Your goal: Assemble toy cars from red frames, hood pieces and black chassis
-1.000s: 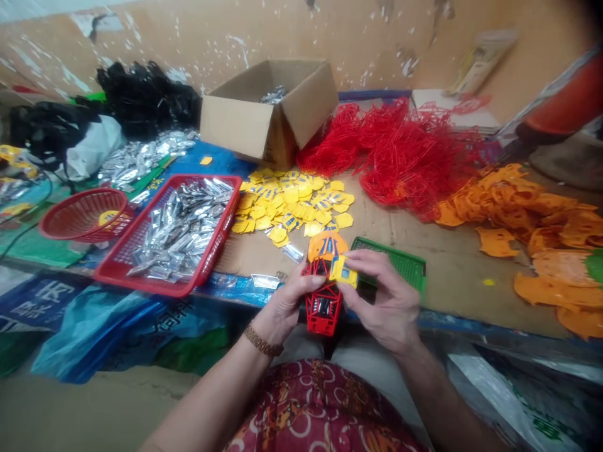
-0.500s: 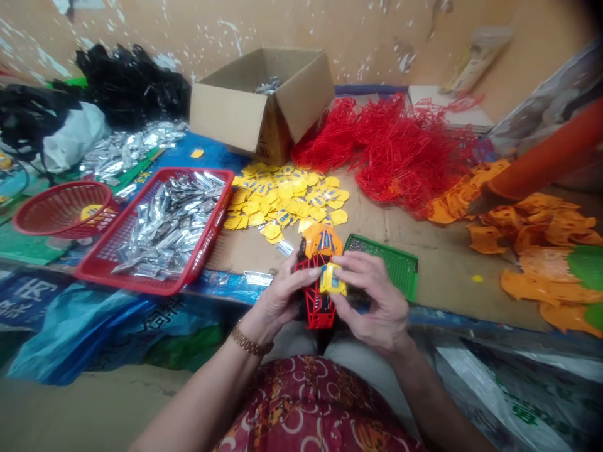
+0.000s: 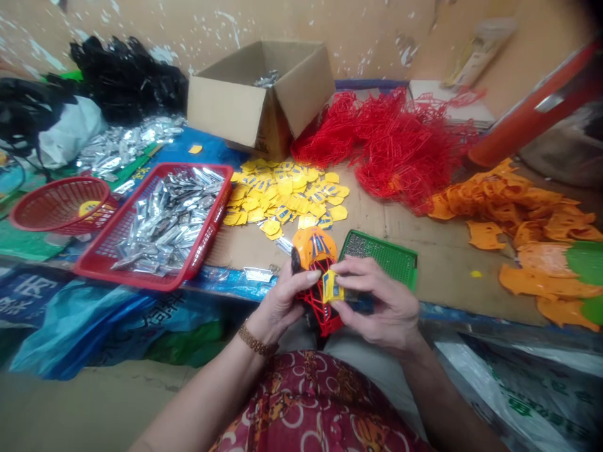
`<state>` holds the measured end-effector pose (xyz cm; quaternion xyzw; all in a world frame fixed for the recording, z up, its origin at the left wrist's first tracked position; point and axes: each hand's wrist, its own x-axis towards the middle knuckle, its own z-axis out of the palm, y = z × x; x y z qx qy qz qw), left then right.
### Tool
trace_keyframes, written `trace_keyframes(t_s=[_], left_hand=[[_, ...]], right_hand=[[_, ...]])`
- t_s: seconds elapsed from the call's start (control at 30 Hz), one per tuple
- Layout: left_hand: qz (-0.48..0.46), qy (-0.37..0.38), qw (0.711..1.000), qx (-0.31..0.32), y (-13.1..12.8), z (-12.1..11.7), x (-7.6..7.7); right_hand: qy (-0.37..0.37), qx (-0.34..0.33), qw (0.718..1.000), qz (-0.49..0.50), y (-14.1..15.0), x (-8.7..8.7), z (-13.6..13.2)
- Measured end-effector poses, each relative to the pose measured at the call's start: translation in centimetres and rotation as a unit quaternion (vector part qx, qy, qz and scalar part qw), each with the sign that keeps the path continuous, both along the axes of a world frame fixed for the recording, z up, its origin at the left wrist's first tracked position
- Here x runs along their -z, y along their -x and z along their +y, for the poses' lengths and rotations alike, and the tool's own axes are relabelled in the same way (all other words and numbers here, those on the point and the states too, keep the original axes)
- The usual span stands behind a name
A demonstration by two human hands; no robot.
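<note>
Here, at the lower centre of the frame, the left hand wraps its grip around a red-and-orange toy car. The right hand pinches in its grip a small yellow part, which seems, as the view is blurred, to touch the car. At mid-frame, yellow pieces lie on the desk.

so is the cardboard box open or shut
Open: the cardboard box has its top uncovered, with silvery pieces visible inside.
</note>
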<state>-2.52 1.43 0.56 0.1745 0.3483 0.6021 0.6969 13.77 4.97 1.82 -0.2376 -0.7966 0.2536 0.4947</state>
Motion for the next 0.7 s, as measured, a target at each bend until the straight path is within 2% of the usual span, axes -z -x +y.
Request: trace_keyframes(t_s=[0.17, 0.3, 0.5, 0.7], left_hand=[[-0.034, 0.013, 0.999, -0.005, -0.3, -0.1, -0.4], [-0.061, 0.052, 0.996, -0.029, -0.8, -0.1, -0.7], [-0.077, 0.097, 0.992, 0.029, -0.4, -0.4, -0.4], [-0.006, 0.097, 0.995, 0.007, -0.4, 0.0, -0.8]], right_hand=[[0.009, -0.01, 1.0, 0.016, 0.0, 0.6, 0.2], [-0.003, -0.009, 1.0, -0.014, -0.4, 0.8, 0.6], [0.012, -0.018, 0.999, -0.045, -1.1, 0.2, 0.4], [0.05, -0.031, 0.994, -0.092, -1.5, 0.0, 0.3]])
